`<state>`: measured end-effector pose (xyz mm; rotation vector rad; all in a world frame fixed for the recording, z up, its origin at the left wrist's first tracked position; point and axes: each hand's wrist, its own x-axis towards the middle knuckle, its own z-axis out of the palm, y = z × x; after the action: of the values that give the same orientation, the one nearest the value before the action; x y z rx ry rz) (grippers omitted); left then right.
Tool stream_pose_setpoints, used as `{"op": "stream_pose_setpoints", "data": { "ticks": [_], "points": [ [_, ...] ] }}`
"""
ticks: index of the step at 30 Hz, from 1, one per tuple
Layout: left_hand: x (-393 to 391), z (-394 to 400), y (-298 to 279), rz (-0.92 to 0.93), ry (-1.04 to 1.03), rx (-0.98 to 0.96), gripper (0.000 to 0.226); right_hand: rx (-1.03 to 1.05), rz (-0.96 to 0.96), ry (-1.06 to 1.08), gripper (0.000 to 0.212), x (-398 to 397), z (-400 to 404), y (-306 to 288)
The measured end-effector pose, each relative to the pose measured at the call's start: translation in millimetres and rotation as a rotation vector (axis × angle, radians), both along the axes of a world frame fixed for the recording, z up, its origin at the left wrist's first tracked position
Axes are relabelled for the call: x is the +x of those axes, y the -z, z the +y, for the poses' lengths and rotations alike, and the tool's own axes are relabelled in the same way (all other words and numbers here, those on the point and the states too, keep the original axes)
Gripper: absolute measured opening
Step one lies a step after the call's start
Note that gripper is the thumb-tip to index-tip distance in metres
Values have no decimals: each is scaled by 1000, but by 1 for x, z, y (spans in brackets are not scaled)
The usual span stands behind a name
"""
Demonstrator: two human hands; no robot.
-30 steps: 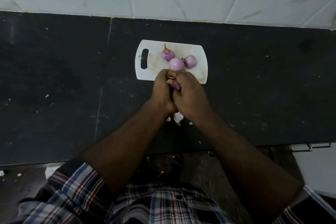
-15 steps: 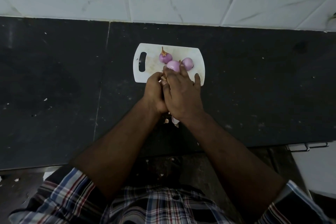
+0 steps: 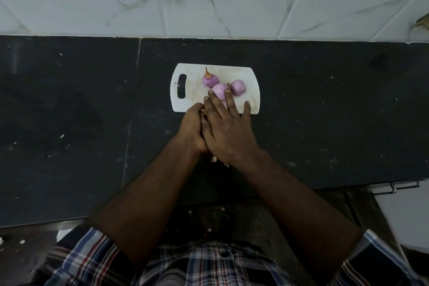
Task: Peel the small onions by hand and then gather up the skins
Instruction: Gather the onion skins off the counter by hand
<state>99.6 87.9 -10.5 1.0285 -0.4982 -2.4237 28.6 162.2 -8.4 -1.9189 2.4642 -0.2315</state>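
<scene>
Head view: right hand (image 3: 228,131) flat-fingered over onions (image 3: 220,90); left hand (image 3: 193,126) clutches skins (image 3: 204,111); nudged onions may roll toward board's (image 3: 251,81) 3 o'clock edge.

No legible text, labels, brands or numbers anywhere; nothing printed near the hands or beyond them.
</scene>
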Motion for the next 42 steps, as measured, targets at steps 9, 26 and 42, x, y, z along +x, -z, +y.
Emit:
{"op": "stream_pose_setpoints", "data": {
  "ticks": [9,26,42],
  "points": [
    [16,-11,16,-97,-106,238,36,-185,-552,285,54,-54,44,28],
    [39,-30,35,-106,-166,285,37,-151,-498,74,52,-62,11,75],
    [45,-42,46,-83,-199,324,36,190,-151,67,110,-35,68,89]
  ]
}}
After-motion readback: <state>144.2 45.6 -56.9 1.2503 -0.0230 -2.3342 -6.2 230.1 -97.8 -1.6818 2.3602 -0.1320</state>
